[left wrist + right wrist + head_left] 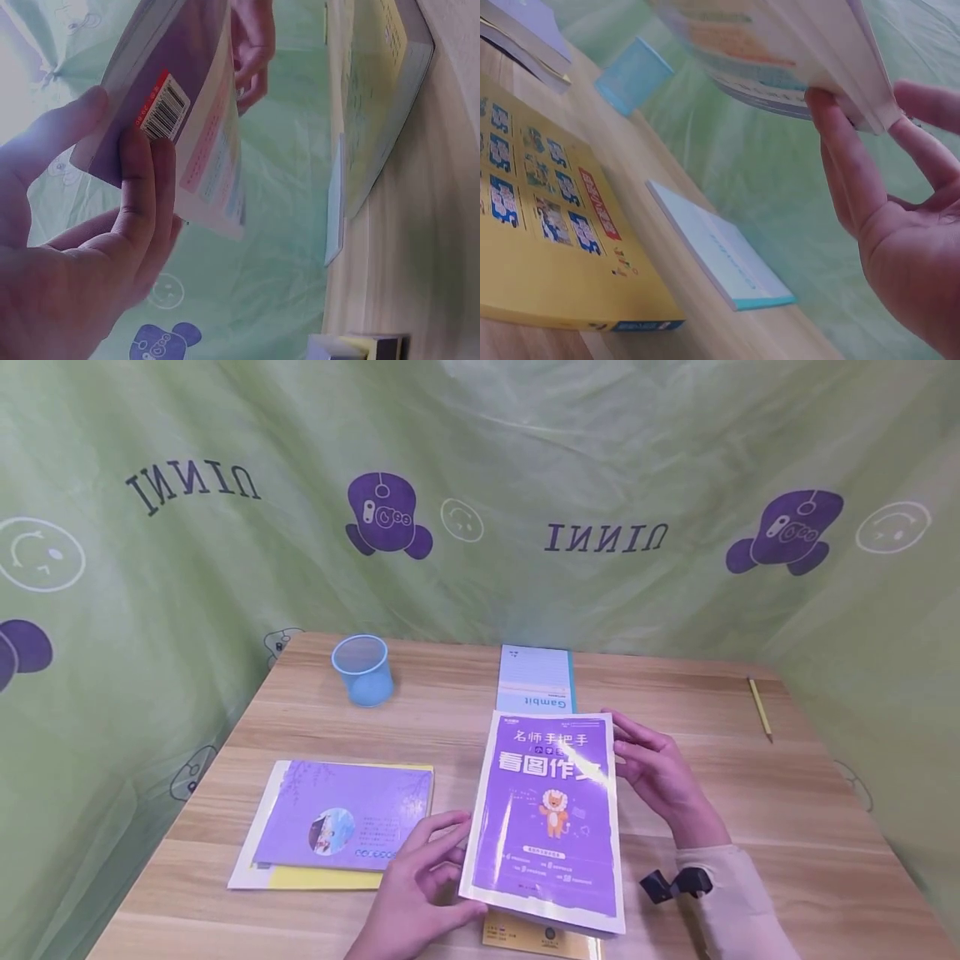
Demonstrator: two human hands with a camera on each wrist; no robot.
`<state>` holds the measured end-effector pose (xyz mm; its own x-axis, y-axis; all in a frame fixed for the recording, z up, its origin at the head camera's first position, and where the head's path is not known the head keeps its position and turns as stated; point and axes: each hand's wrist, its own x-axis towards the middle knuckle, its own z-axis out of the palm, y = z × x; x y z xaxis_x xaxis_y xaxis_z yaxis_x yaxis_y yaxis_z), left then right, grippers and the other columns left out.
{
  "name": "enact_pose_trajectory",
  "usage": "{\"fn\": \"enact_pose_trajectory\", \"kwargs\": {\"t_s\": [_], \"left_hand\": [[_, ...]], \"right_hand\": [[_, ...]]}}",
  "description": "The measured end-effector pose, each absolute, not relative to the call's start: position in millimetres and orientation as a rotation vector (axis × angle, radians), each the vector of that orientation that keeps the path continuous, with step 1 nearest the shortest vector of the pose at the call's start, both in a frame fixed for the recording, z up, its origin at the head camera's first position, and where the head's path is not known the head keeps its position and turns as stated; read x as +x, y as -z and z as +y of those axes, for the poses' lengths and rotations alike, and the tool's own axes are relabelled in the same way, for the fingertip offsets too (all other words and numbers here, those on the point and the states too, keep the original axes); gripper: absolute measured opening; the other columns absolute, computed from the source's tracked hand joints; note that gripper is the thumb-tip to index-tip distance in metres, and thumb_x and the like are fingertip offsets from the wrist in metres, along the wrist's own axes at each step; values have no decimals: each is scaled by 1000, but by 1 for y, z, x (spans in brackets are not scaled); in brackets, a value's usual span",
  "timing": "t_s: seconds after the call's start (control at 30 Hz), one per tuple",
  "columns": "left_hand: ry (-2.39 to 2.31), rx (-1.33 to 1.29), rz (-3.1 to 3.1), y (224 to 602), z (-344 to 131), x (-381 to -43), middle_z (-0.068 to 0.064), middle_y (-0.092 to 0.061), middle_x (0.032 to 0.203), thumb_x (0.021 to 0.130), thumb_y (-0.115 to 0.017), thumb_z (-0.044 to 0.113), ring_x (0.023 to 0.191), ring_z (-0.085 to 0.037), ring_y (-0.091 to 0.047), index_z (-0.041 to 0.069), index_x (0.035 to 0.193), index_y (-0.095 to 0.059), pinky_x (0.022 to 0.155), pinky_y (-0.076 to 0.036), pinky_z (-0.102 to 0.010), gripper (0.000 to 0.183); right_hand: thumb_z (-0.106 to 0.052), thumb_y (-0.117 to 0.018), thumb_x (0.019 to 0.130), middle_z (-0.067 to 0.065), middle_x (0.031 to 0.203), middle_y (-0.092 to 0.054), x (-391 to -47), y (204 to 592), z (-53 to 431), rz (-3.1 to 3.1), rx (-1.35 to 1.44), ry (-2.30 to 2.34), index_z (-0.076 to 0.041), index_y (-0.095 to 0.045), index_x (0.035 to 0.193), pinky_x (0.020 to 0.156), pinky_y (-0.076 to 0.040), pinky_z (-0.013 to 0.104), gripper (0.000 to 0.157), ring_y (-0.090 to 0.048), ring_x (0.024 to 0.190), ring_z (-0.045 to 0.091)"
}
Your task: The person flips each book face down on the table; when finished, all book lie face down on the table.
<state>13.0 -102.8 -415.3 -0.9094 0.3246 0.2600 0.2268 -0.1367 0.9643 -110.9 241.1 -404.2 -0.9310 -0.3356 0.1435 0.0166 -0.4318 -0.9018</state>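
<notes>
A purple-covered book [555, 827] with a lion drawing is held up over the table between both hands. At its left edge the left hand [423, 881] grips it; in the left wrist view the fingers lie on the back cover by a barcode [165, 109], the thumb at the edge. The right hand [663, 772] grips the opposite edge near the top, its fingertips under the book in the right wrist view. Beneath lies a yellow book [570, 225] on the table, mostly hidden from the head view. A pale blue Gambit notebook [534, 677] lies behind it.
At the left is a stack of books with a purple one [345, 814] on top. A blue mesh pen cup [365, 672] stands at the back left, and a yellow pencil [760, 710] lies at the back right. Green printed cloth [480, 593] hangs around the table.
</notes>
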Motion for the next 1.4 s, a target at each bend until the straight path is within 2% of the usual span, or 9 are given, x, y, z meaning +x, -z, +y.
{"fn": "enact_pose_trajectory", "kwargs": {"t_s": [0.17,0.27,0.37,0.63,0.8,1.0,1.4], "left_hand": [[-2316,819,1984,416,-108,11,-36,-42,138,70,-82,-12,113,-13,-62,-17,133,-54,87,-63,-29,69],[-2359,905,1961,416,-109,10,-41,-42,134,69,-80,-18,110,-12,-63,-19,131,-53,86,-63,-29,67],[-2385,954,1950,416,-111,9,-43,-43,132,70,-79,-19,108,-12,-63,-21,130,-53,85,-63,-29,66],[-2411,1011,1906,416,-112,9,-46,-42,132,70,-77,-22,115,-16,-63,-22,129,-52,89,-62,-30,65],[-2411,1072,1862,417,-114,7,-47,-41,133,70,-75,-25,125,-21,-60,-23,131,-50,92,-60,-32,65],[-2432,1108,1841,418,-115,6,-48,-42,132,73,-73,-23,127,-24,-60,-24,129,-51,93,-60,-33,60],[-2448,1060,1991,418,-115,6,-39,-58,124,73,-76,-20,124,-24,-63,-19,119,-62,97,-57,-33,49]], "right_hand": [[27,-38,88,5,139,-63,-113,412,248,1456,-674,2424,-8,-57,142,97,-59,30,68,-65,123,19],[32,-42,85,5,150,-54,-115,416,249,1494,-745,2379,1,-43,149,100,-57,32,70,-60,130,20],[29,-47,87,3,155,-49,-115,417,248,1608,-735,2330,10,-34,149,100,-56,32,66,-59,131,19],[30,-48,85,5,139,-64,-112,419,244,1628,-685,2404,7,-44,146,98,-57,30,65,-65,123,18],[31,-46,86,8,139,-64,-112,419,245,1573,-747,2435,6,-48,145,98,-57,29,64,-65,123,20],[29,-48,87,11,137,-65,-113,417,246,1535,-819,2446,5,-51,142,98,-58,29,60,-65,122,21],[24,-47,91,7,133,-66,-108,416,246,1649,-793,2408,-1,-55,141,100,-57,25,56,-64,121,15]]}}
